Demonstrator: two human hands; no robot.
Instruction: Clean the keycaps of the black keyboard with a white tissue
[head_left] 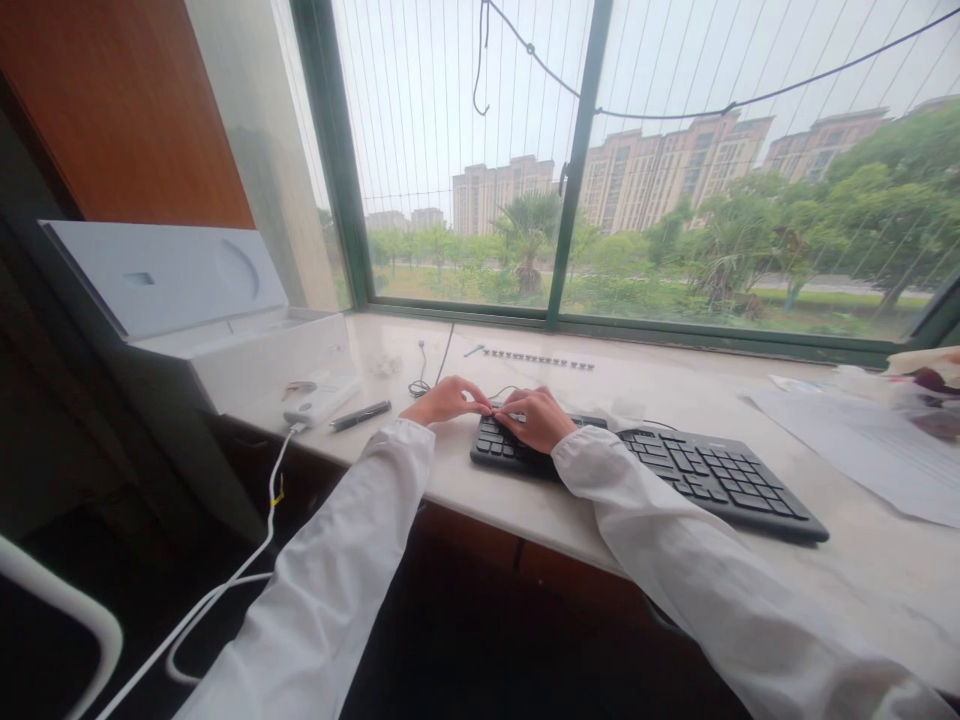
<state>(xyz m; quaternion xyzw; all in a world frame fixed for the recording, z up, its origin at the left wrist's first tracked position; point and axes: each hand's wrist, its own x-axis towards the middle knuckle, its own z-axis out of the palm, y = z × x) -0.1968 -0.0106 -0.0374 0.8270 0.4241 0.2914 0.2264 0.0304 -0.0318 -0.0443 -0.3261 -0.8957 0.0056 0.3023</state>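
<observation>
**Hands meeting at keyboard's left end**

Both hands working close together, fingertips nearly touching, at the left end of the black keyboard (652,465). Left hand (444,400) resting just off the keyboard's left edge on the pale stone desk (825,580), fingers curled and reaching toward the right hand. Right hand (536,418) lying over the leftmost keys, fingers bent. Possibly pinching something small between them; cannot tell, too small to resolve. Neither hand clamping the keyboard itself.

Keyboard sitting near the front edge of the desk, running diagonally toward the right front. Thin dark cable (431,370) trailing behind the hands toward the window side.

Handling judgement: keyboard likely light, rigid plastic, flat; keys shifting under pressure, so best gripped by the bare end edges, not across the keys. Smooth stone probably letting it slide.

Lying toward the left edge: black pen (361,416), white charger block (319,400) with white cord (247,560) dropping over the front edge. White box (180,300) standing at the left rear corner. Papers (862,450) spreading along the right side.
</observation>
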